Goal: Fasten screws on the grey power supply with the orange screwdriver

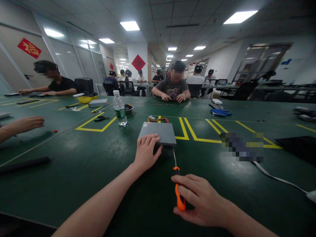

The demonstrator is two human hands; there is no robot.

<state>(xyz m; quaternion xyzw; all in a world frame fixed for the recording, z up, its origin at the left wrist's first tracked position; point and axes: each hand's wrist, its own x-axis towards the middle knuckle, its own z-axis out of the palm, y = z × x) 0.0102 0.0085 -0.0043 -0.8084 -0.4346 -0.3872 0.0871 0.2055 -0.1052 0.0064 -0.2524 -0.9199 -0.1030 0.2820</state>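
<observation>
A grey metal computer power supply (161,131) lies flat on the green table, its coloured cables (159,120) bundled at the far side. My left hand (148,149) grips its near left corner, fingers on the top face and thumb at the front side. In my right hand (197,197) is a screwdriver (181,200) with an orange and black handle, fingers wrapped round it. Its thin metal shaft points away from me, and the tip meets or almost meets the near right corner of the power supply. Whether it sits in a screw, I cannot tell.
A water bottle (119,110) stands left of the power supply, before a small bowl (128,109). Yellow tape (202,140) marks the table (98,184). Blue gloves (221,112) and a blurred-out device (242,148) with a cable lie right. Another person's hand (32,123) reaches in from the left.
</observation>
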